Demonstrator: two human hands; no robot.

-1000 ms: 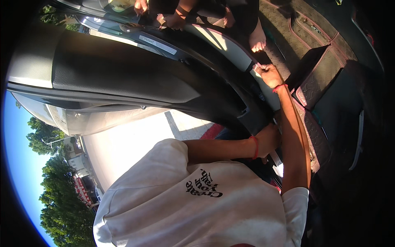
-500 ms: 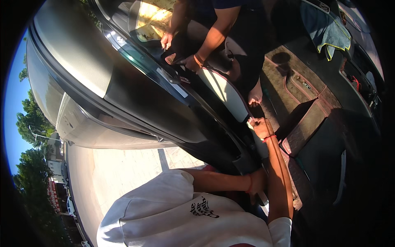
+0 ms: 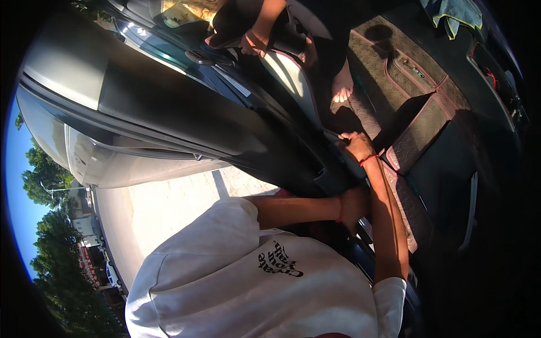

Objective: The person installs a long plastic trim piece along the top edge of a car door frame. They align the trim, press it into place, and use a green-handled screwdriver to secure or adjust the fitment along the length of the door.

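A long car mat piece with a pale face and dark red edging lies along the door sill of a car. My right hand is closed on its near end, fingers pinched at the edge. My left hand is lower down, in deep shadow beside my right forearm and close to the sill; its fingers are hidden. At the far end of the mat piece, a co-worker's hand grips it. The co-worker's bare foot rests on the car floor beside the strip.
Brown textured floor mats with pinkish edging cover the car floor to the right. An open car door stands on the left, with sunlit paving beneath. A blue cloth with yellow trim hangs at far right.
My view has shifted, so the car interior sits higher in the picture. My right hand has slid slightly nearer to me along the sill. Only one co-worker's hand now shows clearly.
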